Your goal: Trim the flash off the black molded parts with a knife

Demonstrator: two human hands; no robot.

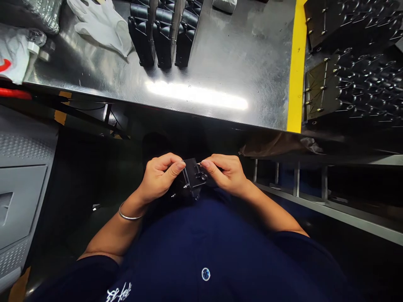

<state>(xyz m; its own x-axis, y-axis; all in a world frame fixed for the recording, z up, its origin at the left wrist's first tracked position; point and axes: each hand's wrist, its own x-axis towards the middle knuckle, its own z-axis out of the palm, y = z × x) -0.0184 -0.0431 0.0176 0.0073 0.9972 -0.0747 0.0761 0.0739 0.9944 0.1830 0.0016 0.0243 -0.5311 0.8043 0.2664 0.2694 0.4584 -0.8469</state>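
Note:
Both of my hands are held low over my lap, close to my dark navy shirt. Between them is a small black plastic part (192,179) with metal pins and a round boss on its face. My left hand (160,177) grips its left side, and my right hand (224,173) grips its right side. The fingertips of both hands meet near a thin metal pin (199,163) at its top edge. My fingers hide part of the piece.
A steel workbench (226,54) with a yellow strip (297,63) lies ahead, bearing upright black parts (163,35) and a white glove (102,25). Black panels with brass pins (327,90) lie to the right. A grey cabinet (22,197) stands left, a metal rack (315,193) right.

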